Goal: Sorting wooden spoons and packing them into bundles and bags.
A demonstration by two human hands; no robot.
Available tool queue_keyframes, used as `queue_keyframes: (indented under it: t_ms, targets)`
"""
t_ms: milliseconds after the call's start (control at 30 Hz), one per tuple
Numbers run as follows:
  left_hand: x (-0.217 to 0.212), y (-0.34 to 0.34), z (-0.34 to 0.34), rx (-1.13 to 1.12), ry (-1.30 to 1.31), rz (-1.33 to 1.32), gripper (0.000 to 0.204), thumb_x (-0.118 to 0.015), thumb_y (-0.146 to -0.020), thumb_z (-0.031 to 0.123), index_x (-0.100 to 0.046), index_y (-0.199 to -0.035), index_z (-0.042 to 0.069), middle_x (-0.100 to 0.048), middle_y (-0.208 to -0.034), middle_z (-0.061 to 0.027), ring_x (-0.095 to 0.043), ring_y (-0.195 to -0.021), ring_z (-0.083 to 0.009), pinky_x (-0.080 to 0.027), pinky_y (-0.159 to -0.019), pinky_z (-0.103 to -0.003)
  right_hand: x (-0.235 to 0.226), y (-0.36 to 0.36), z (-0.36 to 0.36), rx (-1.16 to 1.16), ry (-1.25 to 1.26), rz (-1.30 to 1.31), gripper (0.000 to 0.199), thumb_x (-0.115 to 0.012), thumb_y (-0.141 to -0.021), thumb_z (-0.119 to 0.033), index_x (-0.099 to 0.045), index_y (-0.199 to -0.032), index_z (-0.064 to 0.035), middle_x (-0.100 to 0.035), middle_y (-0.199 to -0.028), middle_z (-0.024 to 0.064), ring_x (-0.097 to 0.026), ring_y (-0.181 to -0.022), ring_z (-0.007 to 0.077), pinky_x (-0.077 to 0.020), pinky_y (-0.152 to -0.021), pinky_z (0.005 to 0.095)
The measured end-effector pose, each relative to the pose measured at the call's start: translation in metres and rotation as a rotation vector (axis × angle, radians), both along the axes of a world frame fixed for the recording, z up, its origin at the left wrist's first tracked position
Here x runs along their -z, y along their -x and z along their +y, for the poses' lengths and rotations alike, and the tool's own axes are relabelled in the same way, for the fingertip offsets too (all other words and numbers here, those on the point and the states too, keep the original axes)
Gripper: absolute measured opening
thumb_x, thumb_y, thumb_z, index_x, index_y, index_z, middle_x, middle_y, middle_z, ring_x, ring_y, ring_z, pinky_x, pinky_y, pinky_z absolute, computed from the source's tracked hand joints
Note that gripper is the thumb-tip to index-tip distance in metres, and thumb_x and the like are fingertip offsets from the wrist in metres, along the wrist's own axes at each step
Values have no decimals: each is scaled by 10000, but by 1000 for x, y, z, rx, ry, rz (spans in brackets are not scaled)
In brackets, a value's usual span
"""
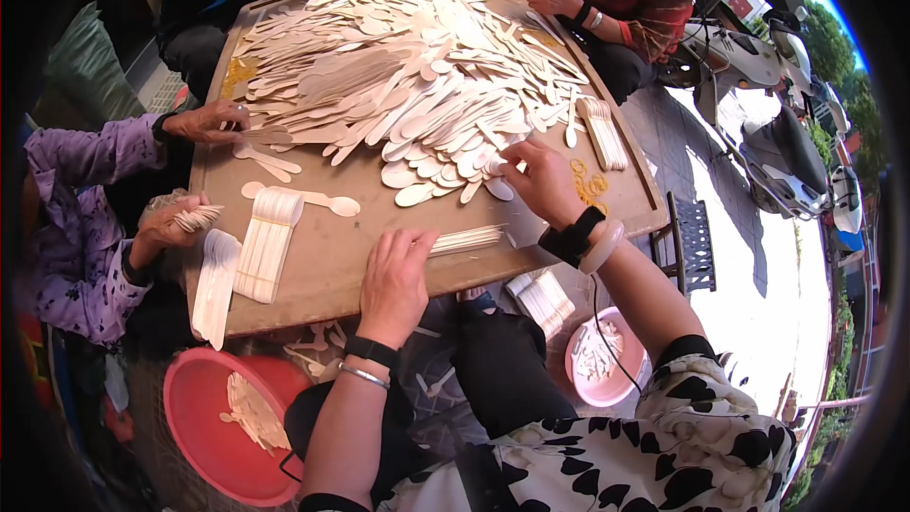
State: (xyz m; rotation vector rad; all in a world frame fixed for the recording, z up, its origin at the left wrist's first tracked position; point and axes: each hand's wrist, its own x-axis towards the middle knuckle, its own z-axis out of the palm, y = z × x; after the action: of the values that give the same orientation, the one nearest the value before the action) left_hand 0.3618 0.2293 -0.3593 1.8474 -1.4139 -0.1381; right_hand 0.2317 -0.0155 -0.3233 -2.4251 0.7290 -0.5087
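Note:
A big heap of pale wooden spoons (pixel 379 76) covers the far and middle part of the brown table (pixel 332 270). Near its front edge, my left hand (pixel 396 280) is closed around one end of a thin stack of wooden spoons (pixel 467 240), whose other ends point right. My right hand (pixel 545 182) reaches to the heap's near right edge. Its thumb and fingers pinch together at a wooden spoon (pixel 500 189) there; the grip itself is partly hidden.
Banded spoon bundles (pixel 268 245) lie at left, another (pixel 603 135) at right beside yellow rubber bands (pixel 588 185). A co-worker's hand (pixel 180 225) at left holds spoons. Two others sit at the far side. Below stand a red basin (pixel 204 427) and a pink basin (pixel 621 387); scooters (pixel 768 152) are parked right.

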Motion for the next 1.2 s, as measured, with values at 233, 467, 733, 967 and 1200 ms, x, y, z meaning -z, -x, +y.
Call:
queue_keyframes:
  t_ms: [233, 467, 733, 967, 1200]
  targets:
    - [-1, 0, 3, 0, -17, -44, 452, -574, -874, -61, -666, -1297, 71, -619, -1157, -130, -566, -1123, -340, -469, -985, -436, 18, 8, -45, 101, 137, 74, 223, -776, -828, -194, -740, -965, -22, -717, -884, 147, -697, -815, 327, -546, -737, 422]
    - [9, -2, 4, -36, -33, -52, 439, -568, -927, 7, -579, -1363, 56, -619, -1182, -123, -556, -1139, -334, -463, -988, -440, -27, 19, -4, 129, -884, -258, 195, -731, -955, -128, -675, -1095, -5, -707, -941, 46, -694, -817, 129, -560, -719, 252]
    - [0, 0, 2, -2, -36, 64, 245, -578, -918, -13, -606, -1159, 13, -615, -1183, -172, -552, -1150, -380, -460, -990, -462, -8, 43, -17, 123, -951, -215, 203, -729, -946, -75, -696, -1116, 31, -737, -1006, 98, -735, -909, 180, -597, -840, 302]
    - [9, -3, 1, -42, 77, -18, 248, -582, -909, -27, -613, -1150, 24, -626, -1238, -157, -556, -1205, -400, -424, -1110, -478, 14, 23, 15, -120, -711, 21, 146, -719, -948, -61, -746, -1074, 7, -751, -982, 45, -688, -914, 105, -550, -845, 256]
    - [1, -2, 2, 5, -19, 47, 260, -574, -909, -39, -605, -1159, 26, -616, -1222, -158, -542, -1214, -403, -413, -1124, -485, 8, 8, 16, -264, -627, 64, 99, -705, -952, -29, -743, -1041, -7, -710, -889, -1, -641, -834, 88, -527, -799, 255]
